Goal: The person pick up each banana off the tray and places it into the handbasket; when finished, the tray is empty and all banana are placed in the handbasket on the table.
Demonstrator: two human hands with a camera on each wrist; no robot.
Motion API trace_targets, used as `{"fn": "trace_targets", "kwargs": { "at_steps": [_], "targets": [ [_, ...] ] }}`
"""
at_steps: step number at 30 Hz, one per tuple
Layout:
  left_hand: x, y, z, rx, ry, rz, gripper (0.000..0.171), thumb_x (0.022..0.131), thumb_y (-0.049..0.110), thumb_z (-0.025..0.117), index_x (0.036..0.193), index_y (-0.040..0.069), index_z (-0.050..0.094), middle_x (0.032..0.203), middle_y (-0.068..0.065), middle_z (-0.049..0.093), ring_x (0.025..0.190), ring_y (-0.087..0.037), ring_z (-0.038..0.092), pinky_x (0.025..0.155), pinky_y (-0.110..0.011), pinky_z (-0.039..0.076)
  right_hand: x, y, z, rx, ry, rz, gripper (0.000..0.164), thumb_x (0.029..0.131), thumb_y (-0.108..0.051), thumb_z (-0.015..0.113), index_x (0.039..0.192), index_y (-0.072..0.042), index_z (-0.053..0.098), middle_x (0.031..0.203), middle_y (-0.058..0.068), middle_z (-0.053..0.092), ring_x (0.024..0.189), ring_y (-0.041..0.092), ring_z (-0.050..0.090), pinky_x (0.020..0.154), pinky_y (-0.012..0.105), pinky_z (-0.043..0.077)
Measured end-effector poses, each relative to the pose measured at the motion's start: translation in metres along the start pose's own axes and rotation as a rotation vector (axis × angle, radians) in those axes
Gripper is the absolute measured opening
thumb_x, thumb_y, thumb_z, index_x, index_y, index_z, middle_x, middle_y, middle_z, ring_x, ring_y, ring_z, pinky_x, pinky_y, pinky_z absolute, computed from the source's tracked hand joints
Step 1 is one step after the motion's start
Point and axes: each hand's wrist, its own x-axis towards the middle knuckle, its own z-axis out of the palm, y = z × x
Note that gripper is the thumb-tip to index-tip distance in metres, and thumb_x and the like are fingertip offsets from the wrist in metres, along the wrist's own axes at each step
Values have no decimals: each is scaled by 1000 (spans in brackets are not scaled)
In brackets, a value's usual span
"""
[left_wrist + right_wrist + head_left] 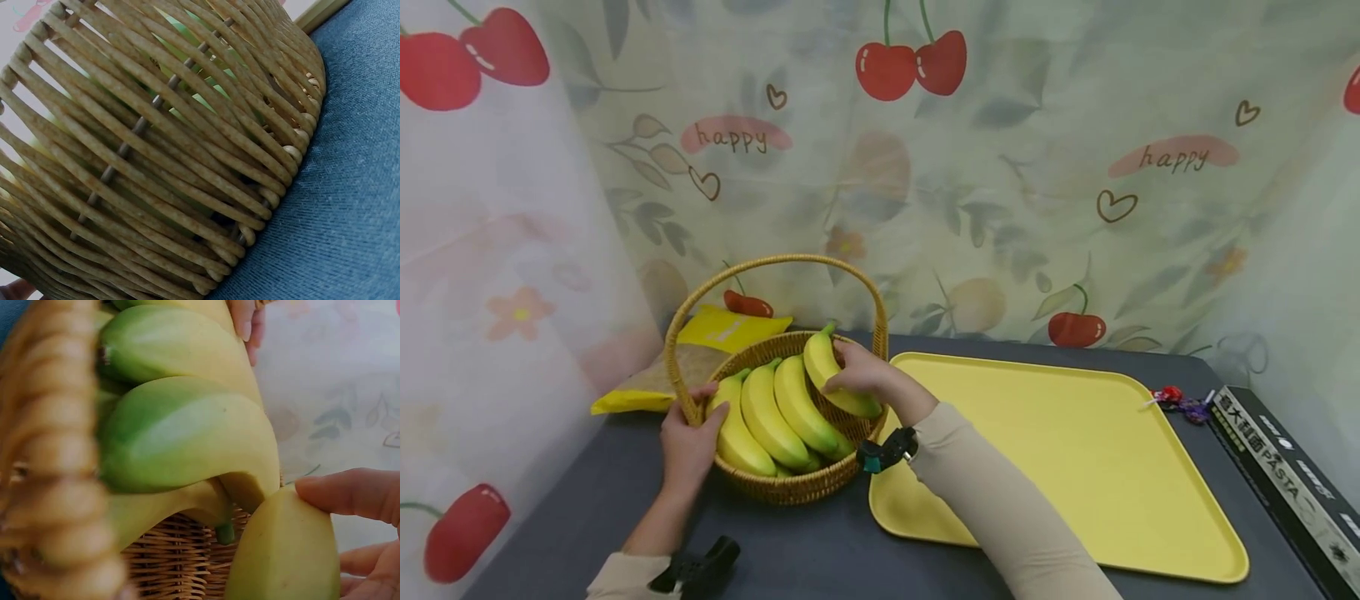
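Observation:
A round wicker basket (786, 492) with a tall arched handle (790, 258) stands on the dark tabletop. Several yellow bananas (771, 417) with greenish ends lie side by side in it. My left hand (688, 437) grips the basket's left rim at the foot of the handle, thumb on the inner side near the leftmost banana. With thumb and fingers my right hand (872, 375) pinches the rightmost banana (823, 362), which lies tilted inside the right rim. Up close, the right wrist view shows that banana (284, 550) under the thumb. The left wrist view is filled by woven basket wall (150, 150).
A yellow tray (1045, 450) lies right of the basket, beneath my right forearm. Behind the basket's left side leans a yellow packet (730, 329). Small wrapped candies (1183, 404) and a long black PASTA box (1285, 475) lie at the right. Printed curtains enclose the table.

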Motion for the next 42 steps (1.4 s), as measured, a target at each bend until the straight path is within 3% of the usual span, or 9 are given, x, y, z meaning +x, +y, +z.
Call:
{"fn": "trace_targets", "kwargs": {
  "at_steps": [11, 18, 27, 37, 42],
  "targets": [
    [0, 1, 0, -1, 3, 10, 30, 84, 8, 66, 111, -1, 58, 90, 25, 57, 109, -8, 55, 85, -3, 39, 1, 1, 9, -14, -15, 72, 95, 82, -6, 63, 149, -6, -3, 157, 12, 7, 142, 26, 17, 113, 39, 24],
    [-1, 3, -1, 9, 6, 12, 27, 84, 8, 66, 110, 0, 59, 90, 25, 56, 111, -13, 55, 85, -3, 38, 0, 7, 14, 60, -70, 82, 93, 82, 0, 60, 150, -8, -2, 156, 12, 11, 140, 26, 23, 109, 42, 29],
    [-2, 3, -1, -1, 9, 20, 28, 84, 7, 65, 110, -1, 59, 89, 26, 56, 109, -9, 55, 85, -3, 39, 0, 9, 13, 19, -75, 139, 81, 86, -8, 59, 150, -7, 9, 156, 11, 15, 141, 27, 22, 109, 42, 30],
    [-2, 3, -1, 1, -11, 7, 28, 85, 8, 65, 111, 0, 58, 93, 21, 57, 112, -14, 54, 85, -4, 39, 0, 16, 10, 18, -44, 138, 75, 91, -16, 56, 149, -5, 12, 154, 14, 18, 136, 30, 32, 106, 43, 33],
    [-2, 3, -1, -10, -6, 9, 28, 85, 8, 65, 111, 0, 58, 92, 22, 57, 111, -13, 55, 85, -4, 39, 0, 16, 8, -5, -54, 139, 73, 91, -17, 56, 149, -5, 13, 155, 13, 17, 136, 29, 31, 107, 43, 32]
  ]
}}
